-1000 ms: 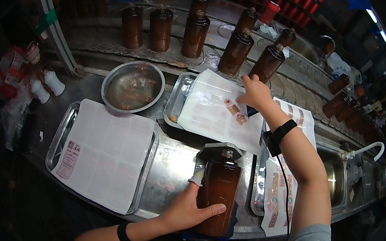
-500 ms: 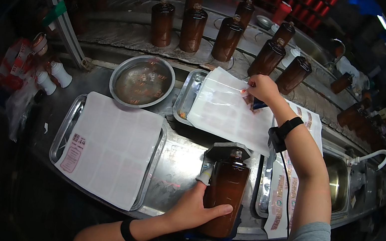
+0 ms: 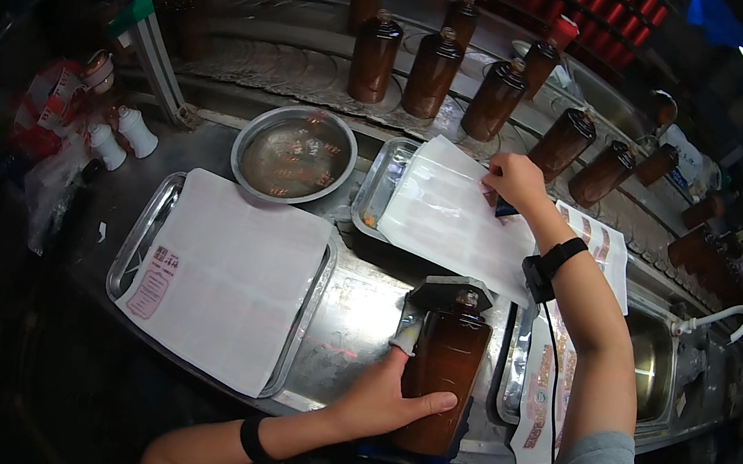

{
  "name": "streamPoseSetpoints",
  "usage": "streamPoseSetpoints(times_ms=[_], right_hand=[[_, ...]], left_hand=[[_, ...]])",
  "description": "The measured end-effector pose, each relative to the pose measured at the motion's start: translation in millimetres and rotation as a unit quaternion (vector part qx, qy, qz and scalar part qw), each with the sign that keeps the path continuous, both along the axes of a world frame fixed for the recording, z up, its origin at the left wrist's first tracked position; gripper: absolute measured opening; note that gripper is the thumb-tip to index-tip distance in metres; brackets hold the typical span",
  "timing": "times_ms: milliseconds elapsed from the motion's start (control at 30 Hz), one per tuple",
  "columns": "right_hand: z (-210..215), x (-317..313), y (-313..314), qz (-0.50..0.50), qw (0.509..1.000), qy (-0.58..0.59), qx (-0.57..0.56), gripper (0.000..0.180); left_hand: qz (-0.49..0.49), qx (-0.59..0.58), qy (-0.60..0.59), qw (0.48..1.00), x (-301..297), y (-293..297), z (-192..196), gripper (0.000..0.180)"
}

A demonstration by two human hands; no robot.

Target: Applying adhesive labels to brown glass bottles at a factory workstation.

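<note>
A brown glass bottle (image 3: 444,370) stands upright at the table's front edge, in a dark holder. My left hand (image 3: 385,394) is closed around its left side, thumb across the front; a pale finger cover (image 3: 406,337) shows on one finger. Farther back, my right hand (image 3: 517,183) reaches over a white decal sheet (image 3: 453,211) lying on a metal tray (image 3: 372,195). Its fingers are pinched at the sheet's far right part, and what they hold is hidden. Something dark blue (image 3: 504,209) shows just beneath that hand.
At left, another white sheet (image 3: 228,277) covers a tray (image 3: 127,256). Behind it sits a metal bowl (image 3: 241,163) of water with decal pieces. Brown bottles (image 3: 375,63) line the conveyor (image 3: 252,67). Printed decal sheets (image 3: 538,424), a sink (image 3: 652,364) and a tap (image 3: 733,311) are at right.
The conveyor bottles have shifted right. My view has turned slightly left. My right hand stays over the sheet with its fingers drawn in, and the small decal seen by its fingertips is now covered.
</note>
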State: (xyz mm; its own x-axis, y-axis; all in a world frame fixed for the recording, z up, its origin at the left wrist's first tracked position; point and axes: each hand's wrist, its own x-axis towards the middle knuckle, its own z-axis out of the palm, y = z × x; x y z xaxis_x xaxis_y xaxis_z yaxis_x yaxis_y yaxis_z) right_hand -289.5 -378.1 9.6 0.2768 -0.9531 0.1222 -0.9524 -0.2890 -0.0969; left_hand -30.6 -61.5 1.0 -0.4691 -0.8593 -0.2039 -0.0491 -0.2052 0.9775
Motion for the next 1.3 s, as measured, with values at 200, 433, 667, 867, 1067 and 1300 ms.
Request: streamPoseSetpoints(times_ms=[200, 433, 667, 867, 1067, 1300], right_hand=[[0, -7, -2, 0.008, 1.0, 0.009, -0.026, 0.013], [-3, -6, 12, -0.005, 0.996, -0.012, -0.085, 0.011], [22, -2, 63, 0.051, 0.981, -0.089, -0.165, 0.008], [28, -25, 78, -0.011, 0.982, -0.11, -0.154, 0.015], [18, -24, 36, -0.035, 0.999, -0.003, -0.032, 0.038], [2, -8, 3, -0.04, 0.999, 0.001, 0.035, 0.021]], left_hand=[[-0.008, 0.011, 0.026, 1.0, -2, 1, -1, 0.098], [-0.007, 0.004, 0.009, 1.0, -1, 1, 4, 0.098], [-0.016, 0.013, 0.044, 0.999, -5, -4, -5, 0.089], [0.028, -0.009, 0.065, 0.997, -8, 0, -4, 0.083], [0.018, 0.0, 0.081, 0.997, -9, 2, 3, 0.082], [-0.02, 0.063, 0.068, 0.995, -5, 3, 4, 0.087]])
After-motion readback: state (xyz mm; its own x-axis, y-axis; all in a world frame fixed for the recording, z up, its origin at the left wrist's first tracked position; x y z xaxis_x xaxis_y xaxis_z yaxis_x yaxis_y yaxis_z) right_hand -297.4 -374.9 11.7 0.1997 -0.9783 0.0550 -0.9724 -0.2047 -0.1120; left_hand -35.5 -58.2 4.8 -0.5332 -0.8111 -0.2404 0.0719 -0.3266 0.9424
